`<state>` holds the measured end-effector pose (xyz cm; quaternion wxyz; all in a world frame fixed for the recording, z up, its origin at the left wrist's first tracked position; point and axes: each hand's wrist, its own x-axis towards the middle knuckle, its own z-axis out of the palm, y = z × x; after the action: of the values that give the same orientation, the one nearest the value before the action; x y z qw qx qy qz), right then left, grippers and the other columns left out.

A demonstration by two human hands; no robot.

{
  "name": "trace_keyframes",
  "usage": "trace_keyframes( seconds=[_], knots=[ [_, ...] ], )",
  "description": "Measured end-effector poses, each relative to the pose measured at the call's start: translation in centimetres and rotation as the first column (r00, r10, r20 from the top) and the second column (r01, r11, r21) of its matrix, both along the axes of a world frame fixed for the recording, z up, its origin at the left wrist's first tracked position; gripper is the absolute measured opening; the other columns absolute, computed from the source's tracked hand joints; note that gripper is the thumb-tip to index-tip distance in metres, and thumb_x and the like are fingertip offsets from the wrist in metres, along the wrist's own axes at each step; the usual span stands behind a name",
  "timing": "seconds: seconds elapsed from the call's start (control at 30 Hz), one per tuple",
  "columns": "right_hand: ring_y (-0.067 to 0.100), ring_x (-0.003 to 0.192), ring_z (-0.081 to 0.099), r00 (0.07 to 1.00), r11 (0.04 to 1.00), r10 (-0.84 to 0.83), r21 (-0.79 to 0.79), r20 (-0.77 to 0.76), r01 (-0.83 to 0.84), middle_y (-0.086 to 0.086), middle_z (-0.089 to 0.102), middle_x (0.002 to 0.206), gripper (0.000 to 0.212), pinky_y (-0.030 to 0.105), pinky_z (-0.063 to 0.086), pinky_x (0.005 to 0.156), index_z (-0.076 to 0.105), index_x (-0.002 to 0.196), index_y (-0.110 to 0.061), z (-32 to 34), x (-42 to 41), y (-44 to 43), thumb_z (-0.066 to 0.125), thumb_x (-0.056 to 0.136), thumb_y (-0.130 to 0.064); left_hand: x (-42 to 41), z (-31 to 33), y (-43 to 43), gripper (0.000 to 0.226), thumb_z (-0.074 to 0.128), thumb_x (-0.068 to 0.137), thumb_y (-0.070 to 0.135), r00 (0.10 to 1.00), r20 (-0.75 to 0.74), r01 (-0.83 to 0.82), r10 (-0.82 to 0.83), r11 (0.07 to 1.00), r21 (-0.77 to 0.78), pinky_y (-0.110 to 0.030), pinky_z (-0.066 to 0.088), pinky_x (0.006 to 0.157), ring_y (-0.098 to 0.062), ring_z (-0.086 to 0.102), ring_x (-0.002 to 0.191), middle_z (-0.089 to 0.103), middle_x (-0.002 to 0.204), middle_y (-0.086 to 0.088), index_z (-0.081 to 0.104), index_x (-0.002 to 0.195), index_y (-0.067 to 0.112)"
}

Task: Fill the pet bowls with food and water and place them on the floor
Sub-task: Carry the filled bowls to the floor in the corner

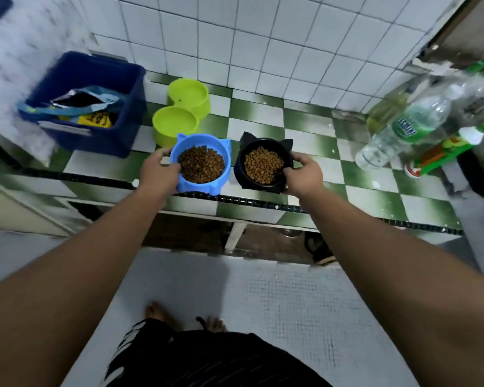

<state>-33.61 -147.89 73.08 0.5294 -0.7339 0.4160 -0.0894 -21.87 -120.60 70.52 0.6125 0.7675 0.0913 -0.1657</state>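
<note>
Left hand (158,171) grips our blue bowl (200,187), right hand (303,174) the black bowl (239,169). Both bowls hold kibble (201,164); next we should lift them level, floorward.

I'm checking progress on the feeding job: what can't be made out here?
Head view only.
1. Green double bowl: water inside or not, too faint to tell.
2. Clear bottle: blurred; fill level unreadable.
3. Blue bowl, black bowl: lifted or resting on counter, unclear from above.
</note>
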Motion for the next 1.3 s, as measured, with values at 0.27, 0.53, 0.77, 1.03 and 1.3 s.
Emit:
trace_keyframes(
  seconds=[0.27, 0.53, 0.77, 1.03, 1.3],
  knots=[
    [0.037, 0.081, 0.074, 0.965, 0.965, 0.264, 0.010, 0.004, -0.264, 0.016, 0.072, 0.091, 0.044, 0.057, 0.061, 0.064, 0.062, 0.123, -0.027, -0.8, 2.5, 12.7, 0.063, 0.080, -0.015, -4.3, 0.5, 15.3, 0.037, 0.055, 0.096, 0.006, 0.976, 0.000, -0.216, 0.216, 0.976, 0.011, -0.046, 0.063, 0.069, -0.029, 0.069, 0.095, 0.065, 0.110, -0.011, 0.060, 0.124, 0.030],
    [0.037, 0.079, 0.073, 0.838, 0.838, 0.545, -0.001, 0.010, -0.545, 0.008, 0.070, 0.083, 0.041, 0.057, 0.061, 0.070, 0.064, 0.112, -0.034, -1.6, 6.9, 34.2, 0.063, 0.073, -0.023, -8.9, 0.3, 36.8, 0.040, 0.056, 0.093, 0.002, 0.865, -0.022, -0.502, 0.502, 0.865, -0.009, -0.044, 0.062, 0.070, -0.028, 0.068, 0.083, 0.067, 0.099, -0.013, 0.058, 0.122, 0.029],
    [0.032, 0.075, 0.073, 0.723, 0.718, 0.690, 0.095, 0.035, -0.689, 0.011, 0.071, 0.097, 0.036, 0.054, 0.062, 0.060, 0.058, 0.125, -0.024, -1.4, 8.8, 55.0, 0.063, 0.091, -0.014, -13.1, 0.8, 55.4, 0.032, 0.054, 0.096, 0.003, 0.728, -0.011, -0.685, 0.685, 0.728, 0.026, -0.048, 0.060, 0.073, -0.026, 0.068, 0.077, 0.068, 0.096, -0.013, 0.055, 0.116, 0.027],
    [0.031, 0.087, 0.070, 0.527, 0.519, 0.849, 0.125, 0.038, -0.845, 0.009, 0.068, 0.089, 0.044, 0.055, 0.062, 0.071, 0.058, 0.131, -0.020, -2.5, 12.8, 74.4, 0.059, 0.090, -0.004, -16.3, -1.2, 71.7, 0.025, 0.055, 0.095, 0.000, 0.443, -0.051, -0.896, 0.895, 0.443, -0.011, -0.042, 0.058, 0.064, -0.022, 0.063, 0.065, 0.064, 0.087, -0.009, 0.049, 0.110, 0.020],
    [0.034, 0.083, 0.073, 0.339, 0.341, 0.940, 0.099, -0.042, -0.935, 0.012, 0.071, 0.094, 0.049, 0.055, 0.062, 0.064, 0.059, 0.130, -0.026, -9.6, 22.7, 91.0, 0.060, 0.082, -0.017, -13.2, -8.5, 85.7, 0.027, 0.062, 0.092, 0.007, 0.153, -0.146, -0.985, 0.977, 0.162, 0.053, -0.048, 0.063, 0.068, -0.031, 0.072, 0.089, 0.069, 0.111, -0.017, 0.056, 0.117, 0.016]
  ],
)
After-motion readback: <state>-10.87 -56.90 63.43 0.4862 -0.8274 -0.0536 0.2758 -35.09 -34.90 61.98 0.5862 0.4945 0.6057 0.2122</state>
